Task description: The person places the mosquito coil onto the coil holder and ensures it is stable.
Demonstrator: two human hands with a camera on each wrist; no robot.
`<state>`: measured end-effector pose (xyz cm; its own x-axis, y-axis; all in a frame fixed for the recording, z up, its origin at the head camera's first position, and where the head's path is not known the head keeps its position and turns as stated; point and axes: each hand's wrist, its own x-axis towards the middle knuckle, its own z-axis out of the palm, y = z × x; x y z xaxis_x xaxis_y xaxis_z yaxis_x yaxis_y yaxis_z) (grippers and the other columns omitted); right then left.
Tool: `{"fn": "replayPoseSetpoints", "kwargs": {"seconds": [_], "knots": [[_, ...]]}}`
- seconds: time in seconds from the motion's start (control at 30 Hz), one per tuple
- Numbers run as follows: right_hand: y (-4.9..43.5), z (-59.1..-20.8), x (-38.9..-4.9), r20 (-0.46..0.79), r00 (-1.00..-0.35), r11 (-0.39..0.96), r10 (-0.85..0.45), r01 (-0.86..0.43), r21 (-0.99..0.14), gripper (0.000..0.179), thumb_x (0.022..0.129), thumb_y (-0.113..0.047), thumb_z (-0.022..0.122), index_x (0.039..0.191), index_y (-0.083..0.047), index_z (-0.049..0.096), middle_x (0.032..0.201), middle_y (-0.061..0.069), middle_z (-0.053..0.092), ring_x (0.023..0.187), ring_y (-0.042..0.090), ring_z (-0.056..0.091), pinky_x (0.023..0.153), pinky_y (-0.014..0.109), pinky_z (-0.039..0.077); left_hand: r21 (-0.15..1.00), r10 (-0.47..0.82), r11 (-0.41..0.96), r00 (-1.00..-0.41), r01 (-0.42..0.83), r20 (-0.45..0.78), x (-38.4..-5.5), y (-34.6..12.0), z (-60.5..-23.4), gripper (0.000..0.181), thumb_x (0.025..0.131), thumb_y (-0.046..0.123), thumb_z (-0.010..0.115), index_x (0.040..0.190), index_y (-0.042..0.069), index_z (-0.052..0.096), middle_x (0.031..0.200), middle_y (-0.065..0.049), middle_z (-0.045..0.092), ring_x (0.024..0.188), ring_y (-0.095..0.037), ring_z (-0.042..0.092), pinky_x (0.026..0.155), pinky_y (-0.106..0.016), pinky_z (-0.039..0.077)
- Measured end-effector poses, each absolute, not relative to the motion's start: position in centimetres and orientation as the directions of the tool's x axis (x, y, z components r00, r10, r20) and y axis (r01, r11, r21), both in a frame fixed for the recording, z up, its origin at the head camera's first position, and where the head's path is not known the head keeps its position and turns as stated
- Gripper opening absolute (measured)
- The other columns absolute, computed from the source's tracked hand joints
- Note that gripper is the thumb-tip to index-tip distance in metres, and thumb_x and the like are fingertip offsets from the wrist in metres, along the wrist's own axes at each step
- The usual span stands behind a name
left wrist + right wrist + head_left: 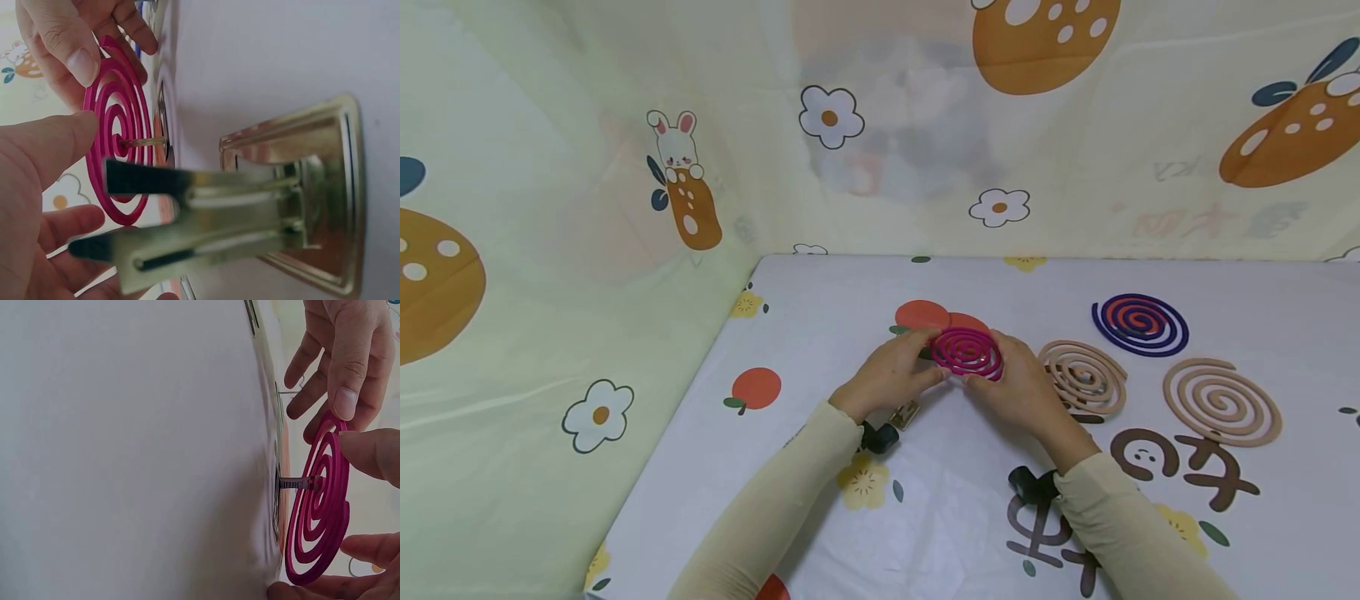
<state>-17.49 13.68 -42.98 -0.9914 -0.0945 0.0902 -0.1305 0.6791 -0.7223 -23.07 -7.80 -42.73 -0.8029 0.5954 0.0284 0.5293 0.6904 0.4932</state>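
Observation:
Between both hands is a magenta mosquito coil, its centre on the thin upright of a metal stand low over the table. My left hand grips the coil's left edge, thumb on its upper face. My right hand holds the opposite edge, thumb also on top. In the right wrist view the coil appears nearly edge-on, slightly tilted. A loose brass-coloured stand with a raised forked tab lies beside my left wrist; it looms large in the left wrist view.
Right of my right hand lie a tan coil with metal showing at its centre, another tan coil, and a dark blue and red coil. A printed cloth covers the table; patterned sheets rise behind and left.

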Motion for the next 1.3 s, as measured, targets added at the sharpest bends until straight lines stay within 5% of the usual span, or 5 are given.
{"fn": "replayPoseSetpoints", "kwargs": {"seconds": [0.57, 0.87, 1.3], "knots": [[13.4, -42.2, -17.2, 0.098, -0.99, 0.71, -0.097, -0.138, -0.691, 0.091, 0.09, -0.027, 0.078, 0.161, 0.004, 0.029, 0.162, 0.039, 0.025, 0.149, 0.058, 0.028, 0.11, 0.08, 0.027, 0.492, 0.589, 0.67, -0.802, 0.556, 0.104, -23.0, -8.1, -42.5, 0.06, 0.102, 0.036, 0.068, 0.154, 0.012, 0.049, 0.153, -0.003, 0.055, 0.145, -0.02, 0.047, 0.119, -0.041, 0.039], [13.8, -40.6, -16.6, 0.13, -0.988, 0.721, -0.085, -0.151, -0.676, 0.095, 0.091, -0.031, 0.078, 0.164, -0.002, 0.026, 0.166, 0.035, 0.018, 0.151, 0.059, 0.021, 0.111, 0.08, 0.025, 0.502, 0.538, 0.671, -0.824, 0.545, 0.175, -23.5, -9.1, -41.9, 0.073, 0.1, 0.037, 0.071, 0.159, 0.009, 0.039, 0.164, -0.009, 0.04, 0.154, -0.028, 0.033, 0.125, -0.05, 0.028], [19.3, -40.4, -15.3, 0.135, -0.991, 0.829, -0.006, -0.08, -0.553, 0.115, 0.088, -0.059, 0.075, 0.168, -0.011, 0.009, 0.171, 0.03, -0.008, 0.151, 0.064, -0.001, 0.106, 0.089, 0.011, 0.499, 0.427, 0.749, -0.893, 0.436, 0.139, -24.1, -11.3, -42.5, 0.095, 0.096, 0.049, 0.071, 0.168, 0.017, 0.017, 0.175, -0.007, 0.015, 0.16, -0.034, 0.015, 0.123, -0.067, 0.013]]}}
